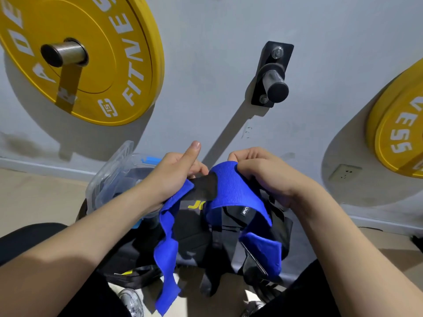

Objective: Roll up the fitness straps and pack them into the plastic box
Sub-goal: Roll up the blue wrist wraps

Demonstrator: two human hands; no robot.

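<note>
A blue fitness strap [231,186] with a black fastening band hangs between my hands, its long tail dropping down towards the floor. My left hand [174,177] grips the black band end, thumb sticking up. My right hand [263,175] pinches the top of the blue loop. Under the strap lies a heap of black straps [194,239] with yellow lettering. The clear plastic box [114,177] stands open to the left behind my left hand, with dark items inside and its lid tilted up.
Yellow weight plates [75,53] hang on wall pegs at upper left and far right [398,133]. A bare black peg [273,81] juts from the grey wall in the middle. A wall socket [344,172] sits low right. My legs and shoes show below.
</note>
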